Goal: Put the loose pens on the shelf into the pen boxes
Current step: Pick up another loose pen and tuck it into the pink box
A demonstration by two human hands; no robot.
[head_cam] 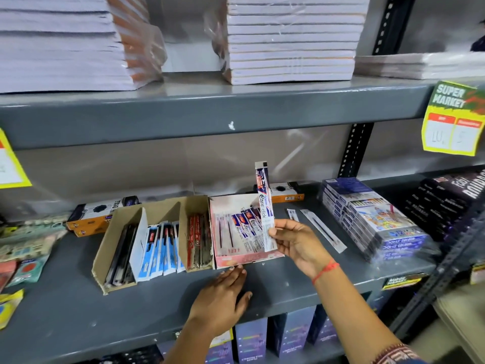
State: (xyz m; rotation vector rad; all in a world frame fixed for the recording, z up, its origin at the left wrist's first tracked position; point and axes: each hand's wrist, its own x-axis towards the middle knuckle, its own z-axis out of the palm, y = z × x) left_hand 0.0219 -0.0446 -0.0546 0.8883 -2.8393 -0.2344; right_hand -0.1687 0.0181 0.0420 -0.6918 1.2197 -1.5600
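My right hand (296, 240) grips a packaged pen (265, 203) with blue, red and white wrapping, held upright over the right edge of the pink pen box (244, 258). That box holds several similar packaged pens. My left hand (223, 298) rests flat on the grey shelf (65, 316), fingertips touching the pink box's front edge. A brown cardboard box (105, 253) to the left holds black, blue and red pens in divided sections. Two loose pens lie on the shelf to the right: a long one (324, 231) and a short one (292, 214).
Stacked colour-pencil packs (372, 219) stand right of the loose pens, dark boxes (446, 200) beyond them. Orange-black boxes (97, 216) lie behind the cardboard box. Packets (26, 248) crowd the left end. The upper shelf carries notebook stacks (291, 40). Yellow price tags (454, 119) hang from it.
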